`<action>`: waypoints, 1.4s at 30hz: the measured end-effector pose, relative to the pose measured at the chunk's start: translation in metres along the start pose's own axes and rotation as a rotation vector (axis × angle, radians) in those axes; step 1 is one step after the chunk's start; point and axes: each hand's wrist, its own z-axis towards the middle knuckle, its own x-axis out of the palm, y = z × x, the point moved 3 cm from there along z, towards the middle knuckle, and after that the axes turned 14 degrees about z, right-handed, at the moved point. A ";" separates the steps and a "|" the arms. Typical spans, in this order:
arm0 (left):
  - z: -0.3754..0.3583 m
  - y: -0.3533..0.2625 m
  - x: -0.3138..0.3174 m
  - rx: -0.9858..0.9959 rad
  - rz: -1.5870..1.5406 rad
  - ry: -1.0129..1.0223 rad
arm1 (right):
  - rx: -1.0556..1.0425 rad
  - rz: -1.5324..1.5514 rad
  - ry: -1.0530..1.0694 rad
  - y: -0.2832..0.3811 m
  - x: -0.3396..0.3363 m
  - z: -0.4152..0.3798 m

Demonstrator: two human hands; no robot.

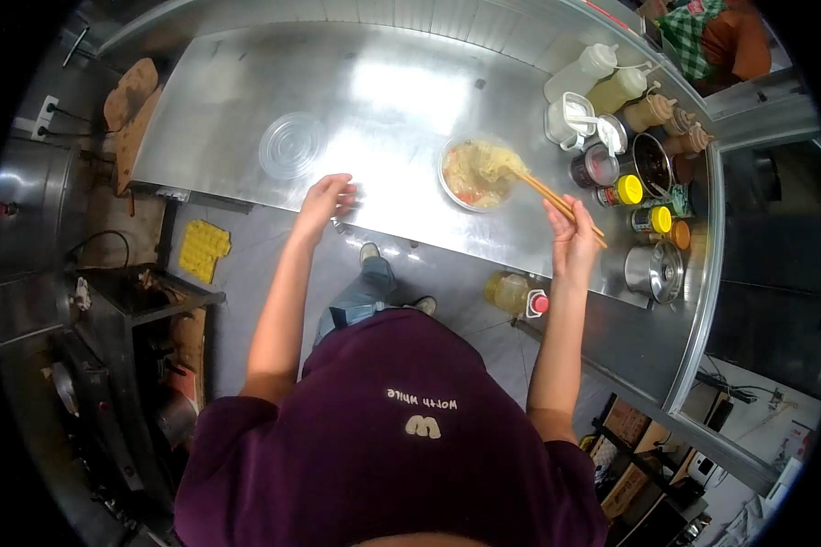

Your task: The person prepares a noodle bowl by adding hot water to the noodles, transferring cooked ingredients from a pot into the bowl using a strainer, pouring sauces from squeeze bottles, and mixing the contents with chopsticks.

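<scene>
My right hand grips a pair of wooden chopsticks. Their tips reach into a clear round plastic bowl and lift a clump of pale noodles at its right side. Small red bits show among the food. Over the counter's front edge hangs my left hand, empty, its fingers loosely bent and apart. A clear plastic lid lies flat on the steel counter, just beyond that hand.
Squeeze bottles, a white seasoning container, jars with yellow lids and a metal pot crowd the counter's right end. An oil jug stands on the floor below. Wooden boards lean at the left.
</scene>
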 end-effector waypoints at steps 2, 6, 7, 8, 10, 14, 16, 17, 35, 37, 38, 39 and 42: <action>0.001 0.001 0.000 0.005 0.006 0.011 | -0.023 -0.137 0.007 -0.003 0.002 -0.001; 0.002 0.004 0.001 0.002 -0.001 0.016 | -0.098 -0.437 0.068 0.008 0.020 -0.008; 0.001 0.004 0.001 0.001 0.001 0.015 | -0.126 -0.499 0.091 0.014 0.027 -0.012; 0.001 0.003 0.001 -0.001 0.002 0.015 | -0.163 -0.553 0.102 0.022 0.033 -0.017; 0.000 0.002 0.002 -0.008 0.010 0.014 | -0.239 -0.663 0.126 0.036 0.041 -0.026; 0.002 0.005 0.003 -0.004 0.016 0.017 | -0.292 -0.790 0.201 0.028 0.034 -0.034; 0.000 0.003 0.004 -0.007 0.022 0.012 | -0.283 -0.765 0.191 0.012 0.033 -0.032; 0.000 0.002 0.005 -0.008 0.025 0.010 | -0.282 -0.722 0.187 0.003 0.029 -0.025; -0.003 0.008 0.005 -0.007 0.008 0.032 | -0.253 -0.766 0.297 0.055 0.075 -0.016; -0.005 0.008 0.005 -0.017 0.007 0.026 | -0.207 -0.835 0.313 0.035 0.065 -0.004; -0.005 0.008 0.006 -0.022 0.006 0.023 | -0.183 -0.869 0.321 0.023 0.059 0.002; -0.006 0.008 0.006 -0.026 0.006 0.025 | -0.182 -0.807 0.331 0.009 0.056 0.004; -0.006 0.008 0.007 -0.023 -0.010 0.030 | -0.194 -0.912 0.328 -0.012 0.055 0.005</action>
